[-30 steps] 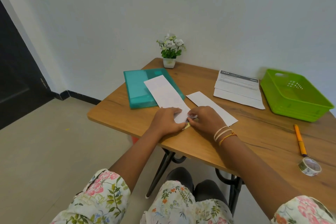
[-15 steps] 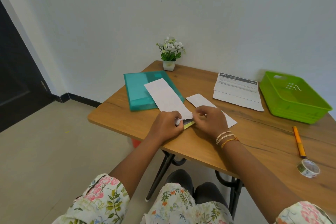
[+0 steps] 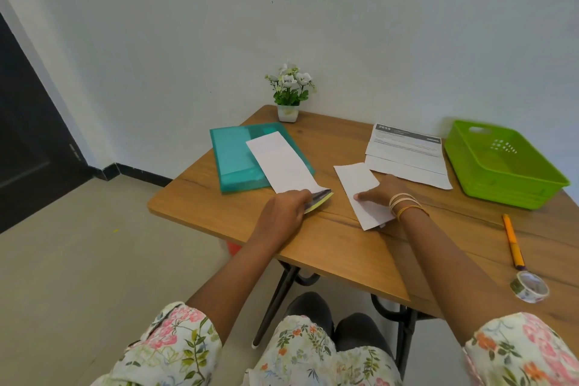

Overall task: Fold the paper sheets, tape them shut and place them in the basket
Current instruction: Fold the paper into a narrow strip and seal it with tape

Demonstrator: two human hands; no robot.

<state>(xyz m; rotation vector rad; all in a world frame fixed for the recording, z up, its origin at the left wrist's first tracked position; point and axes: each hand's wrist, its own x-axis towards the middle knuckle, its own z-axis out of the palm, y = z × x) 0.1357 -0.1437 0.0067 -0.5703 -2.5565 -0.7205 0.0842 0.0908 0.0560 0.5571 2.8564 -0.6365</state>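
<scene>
A long folded white paper (image 3: 283, 163) lies slanted, its far half on a teal folder (image 3: 232, 160). My left hand (image 3: 282, 213) grips its near end, where a dark and yellow edge shows between the fingers. To the right lies a second folded white paper (image 3: 355, 180). My right hand (image 3: 383, 193) rests flat on it, fingers stretched leftward across it. The green basket (image 3: 470, 180) stands at the table's far right with nothing visible inside. A roll of patterned tape (image 3: 529, 287) lies near the front right edge.
Printed unfolded sheets (image 3: 407, 153) lie between the second paper and the basket. An orange pen (image 3: 512, 241) lies just beyond the tape roll. A small potted plant (image 3: 289, 91) stands at the back edge by the wall. The wooden table (image 3: 329, 244) ends close to my knees.
My right hand has let go of the first folded paper and moved right onto the second one. My left hand keeps hold of the first paper's near end.
</scene>
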